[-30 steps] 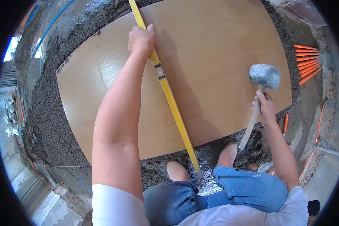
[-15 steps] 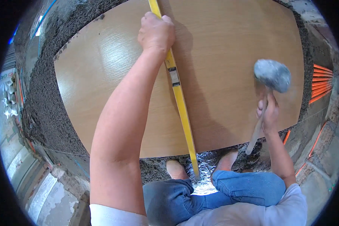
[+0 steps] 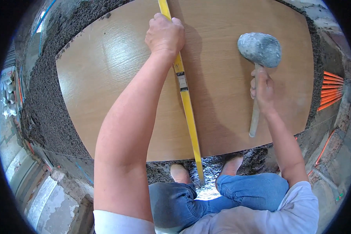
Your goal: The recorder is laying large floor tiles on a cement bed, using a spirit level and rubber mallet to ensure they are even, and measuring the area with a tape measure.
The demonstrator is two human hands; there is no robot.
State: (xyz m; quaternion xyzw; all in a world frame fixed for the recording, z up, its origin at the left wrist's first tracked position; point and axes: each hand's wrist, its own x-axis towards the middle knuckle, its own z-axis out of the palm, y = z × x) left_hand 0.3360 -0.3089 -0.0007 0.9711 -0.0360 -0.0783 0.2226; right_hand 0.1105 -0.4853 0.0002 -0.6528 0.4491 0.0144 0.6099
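Site interior, unfinished; rough, patchy concrete (image 3: 56, 210) shows at the lower left; a blue line (image 3: 46, 16) runs along the upper left; a bundle of orange tubes (image 3: 331, 90) fans out at the right, just beyond the panel; a further orange tube (image 3: 326, 146) lies lower on that side. Work surface: a large wood-toned panel (image 3: 117, 97), glossy, with a bright reflection on its left part; dark, coarse, granular mortar (image 3: 46, 109) borders it at the left and along much of the far and near edges; a few dark crumbs sit near its upper left edge. Containers: white, bulging items (image 3: 7, 97) are grouped at the left rim; too small to tell whether they are bags, or what they hold.

Tools and hands: a yellow spirit level (image 3: 190, 121) extends lengthwise across the panel, its near end past the near edge, between the person's feet (image 3: 230, 166); the left hand (image 3: 165, 35) is clenched around its upper part, beyond the vial window (image 3: 182, 81); the right hand (image 3: 264, 89) grips the pale handle of a mallet (image 3: 260, 49) just below its grey-white head; the head is over the panel's right part; contact between them cannot be told.
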